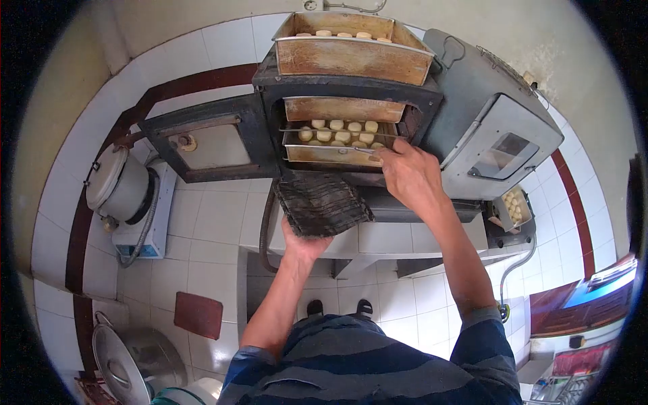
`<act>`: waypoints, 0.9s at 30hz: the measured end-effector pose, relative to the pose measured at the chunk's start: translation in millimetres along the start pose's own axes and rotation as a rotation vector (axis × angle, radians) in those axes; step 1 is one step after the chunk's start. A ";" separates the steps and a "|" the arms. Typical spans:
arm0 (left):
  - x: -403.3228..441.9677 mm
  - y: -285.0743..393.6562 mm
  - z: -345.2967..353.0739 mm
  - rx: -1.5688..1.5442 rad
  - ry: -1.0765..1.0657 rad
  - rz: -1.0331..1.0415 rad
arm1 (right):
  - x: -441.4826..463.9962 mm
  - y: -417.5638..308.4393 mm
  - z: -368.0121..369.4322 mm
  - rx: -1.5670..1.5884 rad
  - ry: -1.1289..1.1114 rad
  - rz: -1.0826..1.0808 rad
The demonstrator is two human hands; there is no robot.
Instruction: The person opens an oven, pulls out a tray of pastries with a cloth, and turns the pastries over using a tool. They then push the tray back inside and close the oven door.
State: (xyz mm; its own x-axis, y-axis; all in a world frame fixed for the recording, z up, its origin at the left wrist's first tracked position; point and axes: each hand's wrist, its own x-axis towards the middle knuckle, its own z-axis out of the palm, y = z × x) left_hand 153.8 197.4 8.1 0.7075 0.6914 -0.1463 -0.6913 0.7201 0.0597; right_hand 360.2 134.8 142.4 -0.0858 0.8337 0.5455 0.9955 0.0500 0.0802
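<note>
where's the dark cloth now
In the head view, the dark cloth is central, on the left hand, below the lower tin at the oven, left of the right hand.

Left hand [307,244], six o'clock: fingers mostly hidden by dark cloth [320,204]. Top tin [354,58], twelve o'clock: contents [344,35] partly hidden. Green-rimmed vessel [177,395], seven o'clock: cut off below.

a dark, striped cloth [320,206] spreads below the metal tin [314,154].

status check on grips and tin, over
Right grip on metal tool at lower tin. Left grip under dark cloth. Tin in oven mouth; door open, no obstruction seen.
</note>
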 end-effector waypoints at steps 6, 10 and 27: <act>6.3 -4.6 2.8 -0.002 -0.049 0.023 | -17.5 -9.3 -20.7 0.042 -0.034 0.006; 5.7 -12.8 8.6 -0.024 -0.033 0.067 | -27.3 -16.2 -33.5 0.064 -0.102 0.039; 18.8 -21.9 19.9 0.140 -0.060 0.099 | -48.6 -22.4 -42.3 0.128 -0.124 0.131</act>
State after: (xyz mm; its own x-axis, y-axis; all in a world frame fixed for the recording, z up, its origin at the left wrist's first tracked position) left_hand 185.2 195.8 23.7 0.6474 0.7586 -0.0735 -0.7338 0.6465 0.2085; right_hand 340.4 69.8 149.4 0.0427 0.8985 0.4368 0.9954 -0.0007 -0.0959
